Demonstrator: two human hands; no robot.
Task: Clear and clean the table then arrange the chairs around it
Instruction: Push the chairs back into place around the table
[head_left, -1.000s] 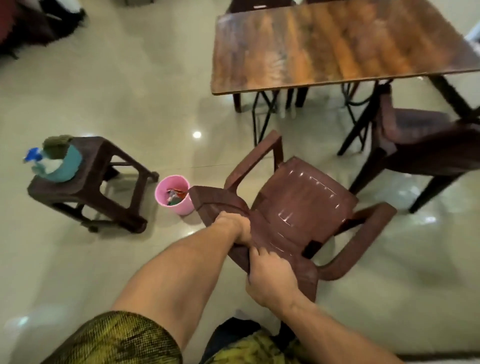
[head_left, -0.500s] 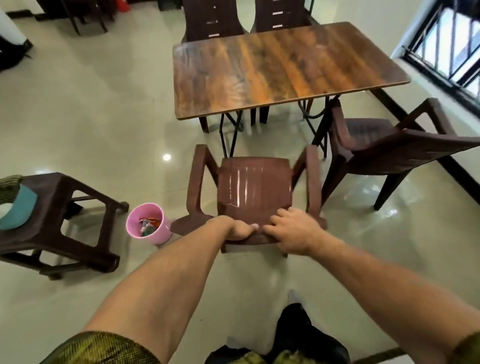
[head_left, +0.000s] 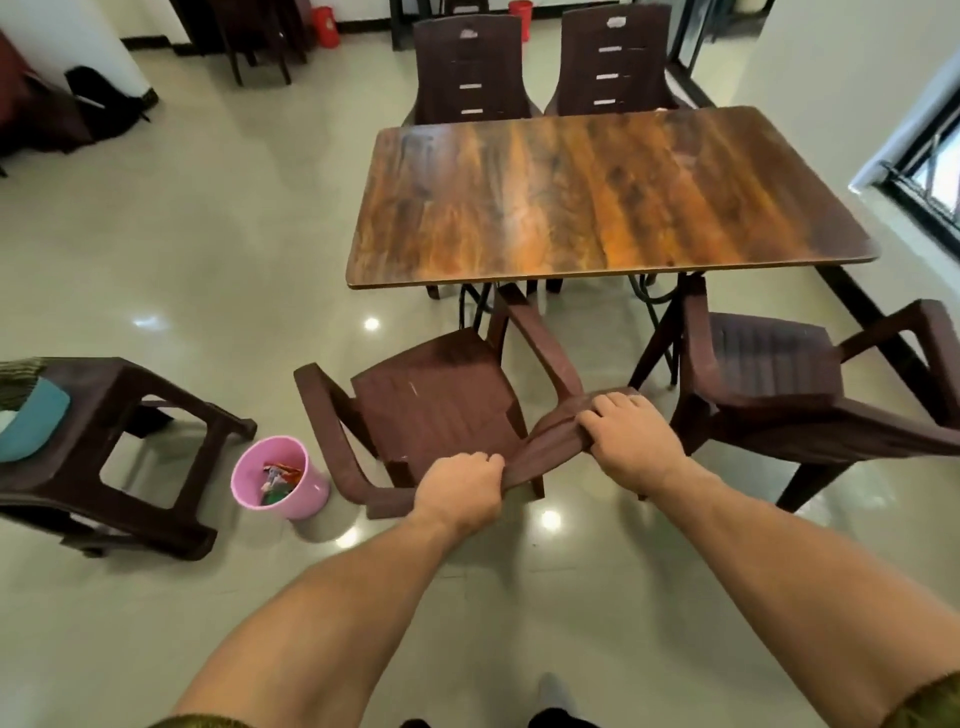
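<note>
gripping the chair by the top rail of its backrest, and both hands are on it: left hand curled into a tight fist round the near end of the rail, right hand clamped on further along, fingers wrapped over the top edge, thumb out of sight. the chair faces the table at its near edge, toward the left end, and it's skewed, not square to the edge, with the front of its right armrest just under the tabletop's lip. whether all its legs are on the floor, cannot tell from here. just beside it on the right sits a second chair, also on the near side, its seat turned toward the table's right end. across the table, two far chairs stand side by side, backs upright, pushed in close against the far edge. down on the floor to the left, a pink bin with scraps inside sits just beside the held chair's left armrest. further left stands a brown stool, with a teal item on top, partly cut off by the frame edge.
</note>
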